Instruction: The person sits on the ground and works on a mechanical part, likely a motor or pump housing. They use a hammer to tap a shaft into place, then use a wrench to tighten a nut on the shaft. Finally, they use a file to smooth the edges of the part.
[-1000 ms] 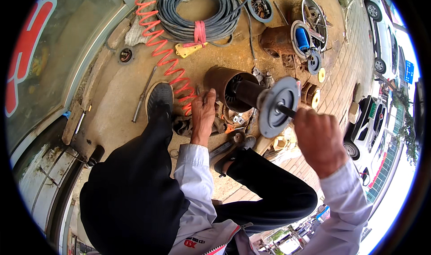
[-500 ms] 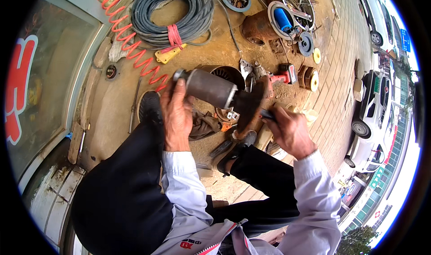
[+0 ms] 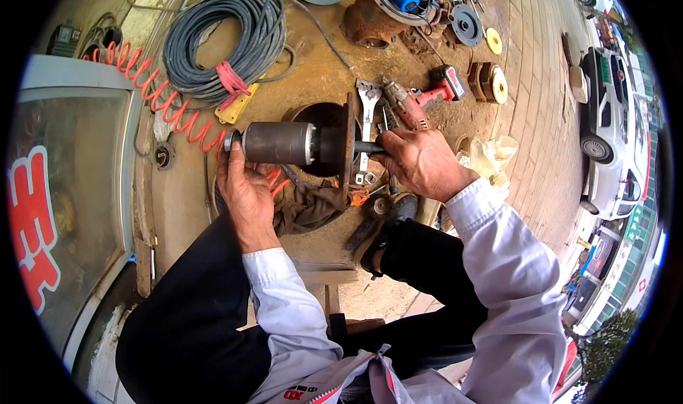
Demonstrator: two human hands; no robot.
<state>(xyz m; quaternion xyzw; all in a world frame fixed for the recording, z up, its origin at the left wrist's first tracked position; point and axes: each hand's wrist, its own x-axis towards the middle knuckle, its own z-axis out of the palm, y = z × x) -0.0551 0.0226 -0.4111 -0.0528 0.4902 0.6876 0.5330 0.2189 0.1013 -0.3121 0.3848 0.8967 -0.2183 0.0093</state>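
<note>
A dark cylindrical motor rotor is held sideways, with a round flange plate upright near its right end. My left hand is closed on the short bright shaft at the rotor's left end. My right hand grips the dark shaft that sticks out right of the plate. Behind them an open steel cylinder housing is partly hidden. A metal wrench and a red cordless power tool lie just beyond my hands, and a dark rag lies below the rotor.
Coiled grey hose with a yellow piece, red spiral hose, a rusty body, discs and brass-coloured spools lie on the dusty ground. A glass door stands left; white cars are parked right.
The rotor has come out from the housing and swung level, moving left in view. My left hand has moved from beside the housing onto the rotor's left end. The view has shifted.
</note>
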